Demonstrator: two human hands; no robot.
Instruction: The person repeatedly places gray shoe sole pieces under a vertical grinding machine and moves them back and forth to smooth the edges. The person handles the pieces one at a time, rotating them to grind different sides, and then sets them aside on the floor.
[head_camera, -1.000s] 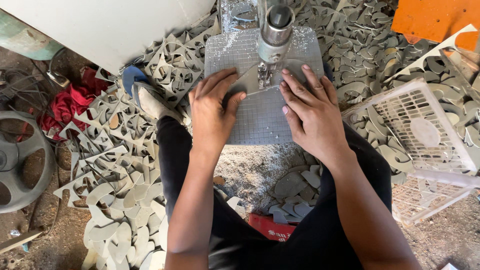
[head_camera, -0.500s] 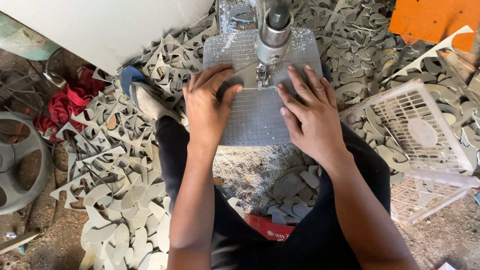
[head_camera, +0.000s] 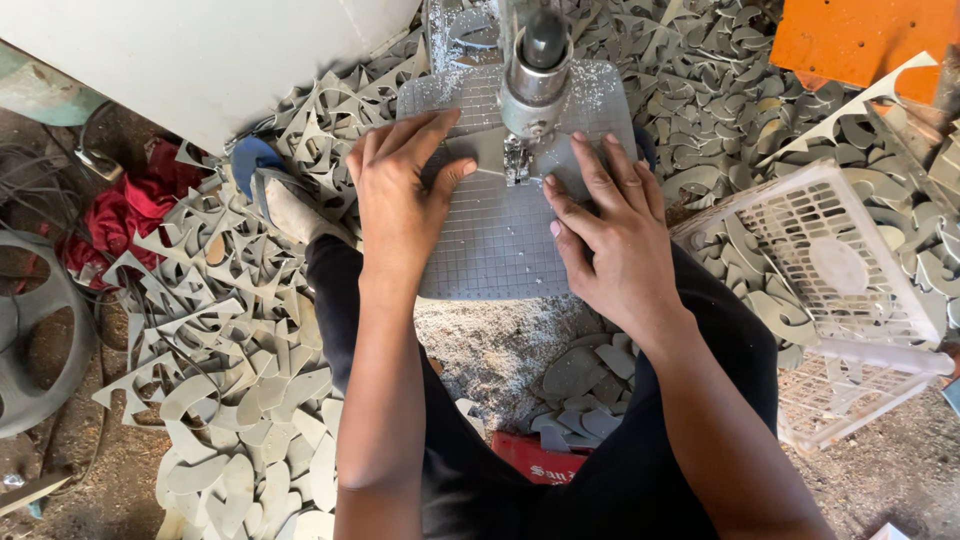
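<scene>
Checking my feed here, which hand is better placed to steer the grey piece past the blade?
Probably the right hand: its fingers lie flat on the grey piece close beside the blade. The left hand rests farther off.

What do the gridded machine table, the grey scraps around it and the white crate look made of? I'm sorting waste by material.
Gridded table: looks like dull grey metal or hard plastic, scored in squares, dusted with chips; hard to tell which.
Grey scraps: matt, flat sheet offcuts with curved cut-outs, probably rubber or foam sheet.
White crate: moulded plastic, judging by its slotted lattice walls.
</scene>
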